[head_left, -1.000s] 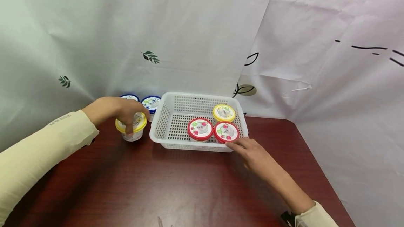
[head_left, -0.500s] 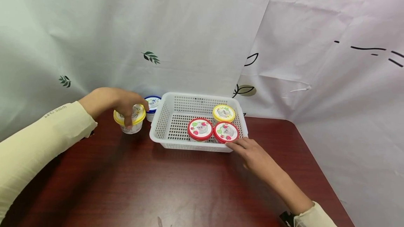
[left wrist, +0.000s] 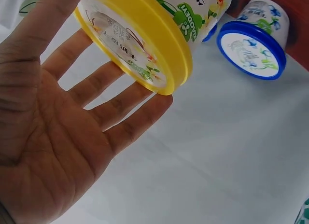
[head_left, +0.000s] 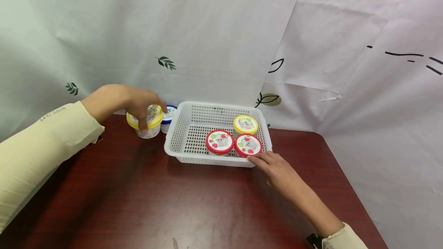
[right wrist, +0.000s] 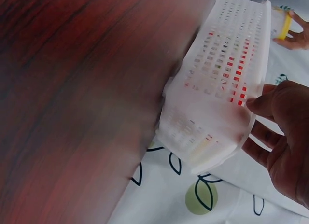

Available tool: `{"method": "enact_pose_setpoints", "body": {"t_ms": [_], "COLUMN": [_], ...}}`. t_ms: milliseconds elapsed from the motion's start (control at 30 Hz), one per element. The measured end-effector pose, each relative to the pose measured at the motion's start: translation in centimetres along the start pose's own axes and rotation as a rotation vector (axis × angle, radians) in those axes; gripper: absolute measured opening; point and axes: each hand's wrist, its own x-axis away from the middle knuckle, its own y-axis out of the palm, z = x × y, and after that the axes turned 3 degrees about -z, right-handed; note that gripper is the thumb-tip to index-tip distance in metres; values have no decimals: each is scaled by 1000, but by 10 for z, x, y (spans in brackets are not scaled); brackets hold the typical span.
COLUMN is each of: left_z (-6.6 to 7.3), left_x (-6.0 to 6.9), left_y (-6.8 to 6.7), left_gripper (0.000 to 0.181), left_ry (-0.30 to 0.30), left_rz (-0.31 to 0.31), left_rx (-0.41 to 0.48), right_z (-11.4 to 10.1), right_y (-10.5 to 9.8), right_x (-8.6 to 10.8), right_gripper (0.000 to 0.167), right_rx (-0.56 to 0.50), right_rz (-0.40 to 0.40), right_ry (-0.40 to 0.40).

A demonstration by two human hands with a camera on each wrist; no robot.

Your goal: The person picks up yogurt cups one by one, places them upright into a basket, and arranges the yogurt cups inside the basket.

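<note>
My left hand (head_left: 140,103) grips a tub with a yellow lid (head_left: 154,115) by its rim, left of the white plastic basket (head_left: 217,161). In the left wrist view the fingers and thumb stand on opposite sides of the yellow lid (left wrist: 181,55). A blue-lidded tub (left wrist: 253,50) stands beside it, and a sliver of another blue rim (left wrist: 210,34) shows behind it. At the basket's front right corner, my right hand (head_left: 277,170) pinches the rim, thumb outside and fingers inside. Inside the basket sit two red-lidded tubs (head_left: 219,141) and one yellow-lidded tub (head_left: 245,124).
The basket stands on a dark red wooden table (head_left: 207,203), near its back edge. A white printed cloth (head_left: 214,49) hangs right behind it and continues along the right side.
My left hand has carried the yellow-lidded tub back toward the cloth, and it now hides the farther-left blue-lidded tub from the head view. My right hand stays on the basket's rim.
</note>
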Motion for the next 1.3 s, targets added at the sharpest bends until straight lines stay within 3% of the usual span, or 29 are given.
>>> {"method": "enact_pose_setpoints", "body": {"t_ms": [200, 400, 733, 1033, 1300], "left_z": [14, 27, 38, 53, 68], "left_x": [2, 2, 5, 1, -6], "left_y": [-5, -9, -20, -20, -21], "left_gripper": [91, 92, 93, 90, 87], "left_ry": [-14, 10, 36, 49, 102], "left_rz": [-1, -1, 10, 36, 46], "left_rx": [-32, -46, -43, -72, -90], "right_z": [0, -1, -2, -4, -4], "right_y": [1, 1, 3, 4, 4], "right_x": [1, 2, 2, 1, 1], "right_gripper": [60, 61, 62, 61, 60], "right_rx": [7, 0, -12, -13, -14], "right_rz": [12, 9, 47, 6, -11], "right_ry": [2, 18, -4, 26, 44]}}
